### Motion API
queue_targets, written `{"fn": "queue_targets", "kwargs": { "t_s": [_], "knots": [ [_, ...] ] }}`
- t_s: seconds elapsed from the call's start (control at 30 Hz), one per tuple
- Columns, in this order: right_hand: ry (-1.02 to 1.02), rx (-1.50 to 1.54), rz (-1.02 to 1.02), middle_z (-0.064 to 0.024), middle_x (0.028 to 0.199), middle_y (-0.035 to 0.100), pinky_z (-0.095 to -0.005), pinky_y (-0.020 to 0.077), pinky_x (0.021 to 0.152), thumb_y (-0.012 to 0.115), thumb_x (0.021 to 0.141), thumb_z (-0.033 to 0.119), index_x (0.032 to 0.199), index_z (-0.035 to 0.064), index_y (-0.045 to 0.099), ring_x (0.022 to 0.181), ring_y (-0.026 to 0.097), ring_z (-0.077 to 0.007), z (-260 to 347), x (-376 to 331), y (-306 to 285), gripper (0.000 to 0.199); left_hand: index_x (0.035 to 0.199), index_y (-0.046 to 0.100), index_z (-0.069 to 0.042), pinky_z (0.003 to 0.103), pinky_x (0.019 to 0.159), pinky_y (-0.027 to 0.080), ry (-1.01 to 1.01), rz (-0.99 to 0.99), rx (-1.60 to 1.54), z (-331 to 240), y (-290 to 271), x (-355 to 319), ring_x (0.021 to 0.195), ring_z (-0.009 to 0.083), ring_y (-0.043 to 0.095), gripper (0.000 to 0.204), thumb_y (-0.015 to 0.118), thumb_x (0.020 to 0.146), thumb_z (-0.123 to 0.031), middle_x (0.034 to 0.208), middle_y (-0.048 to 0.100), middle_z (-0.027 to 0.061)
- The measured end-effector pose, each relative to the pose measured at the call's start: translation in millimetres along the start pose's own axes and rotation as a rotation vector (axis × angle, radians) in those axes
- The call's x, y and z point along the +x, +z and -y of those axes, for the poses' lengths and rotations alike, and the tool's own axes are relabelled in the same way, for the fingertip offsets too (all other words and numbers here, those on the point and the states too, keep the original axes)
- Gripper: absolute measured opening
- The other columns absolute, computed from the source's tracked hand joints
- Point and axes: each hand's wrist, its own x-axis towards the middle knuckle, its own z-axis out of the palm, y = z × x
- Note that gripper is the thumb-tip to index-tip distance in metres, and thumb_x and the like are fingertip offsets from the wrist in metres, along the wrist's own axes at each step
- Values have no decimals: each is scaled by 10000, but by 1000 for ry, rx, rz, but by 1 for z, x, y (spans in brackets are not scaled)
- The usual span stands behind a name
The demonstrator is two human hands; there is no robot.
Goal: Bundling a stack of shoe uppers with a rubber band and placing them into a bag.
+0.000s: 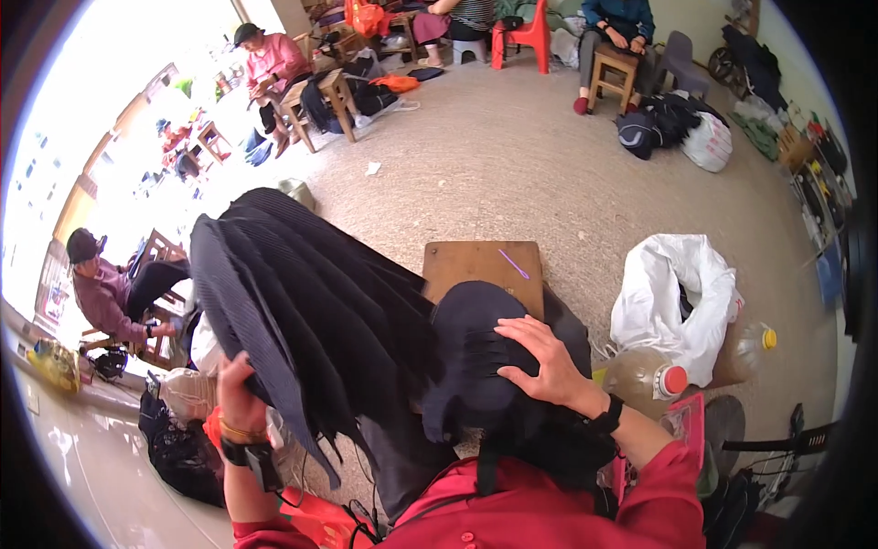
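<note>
A bundle of black ribbed fabric pieces fans out over my left thigh. My left hand is closed on the lower left edge of this bundle, its fingers partly hidden by the cloth. On my lap lies a rounded dark navy fabric piece with small folds across its middle. Resting on this piece is my right hand, palm down with fingers apart. Just beyond my knees stands a brown wooden stool, and a thin purple stick-like tool lies on its top.
To my right are a white plastic bag, a red-capped bottle and a yellow-capped bottle. A dark bag sits at my left. Seated people work farther off, near a red chair and a pile of dark cloth.
</note>
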Motion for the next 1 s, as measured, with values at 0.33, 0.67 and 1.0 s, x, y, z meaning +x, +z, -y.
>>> {"fn": "queue_targets", "kwargs": {
  "t_s": [0.33,0.67,1.0],
  "knots": [
    [-26,174,-104,-219,1331,560,-500,263,1192,758,784,226,1369,-21,490,1303,492,-371,-28,-25,1,689,1335,495,73,379,940,565,-664,387,-214,110,86,31,1032,266,695,525,629,827,58,1206,666,172],
    [25,193,-256,-216,1150,645,-430,472,1021,610,907,47,1145,-39,616,1134,602,-397,-23,-41,-5,253,1332,525,38,378,952,556,-847,271,188,158,76,43,1057,257,680,522,692,837,56,1219,661,141],
    [140,254,-259,-185,1127,665,-408,513,905,676,931,250,1188,0,621,1036,647,-352,1,-39,-37,362,1287,561,39,371,912,573,-799,255,280,149,97,36,1014,235,695,458,702,852,44,1176,681,134]
  ]
}}
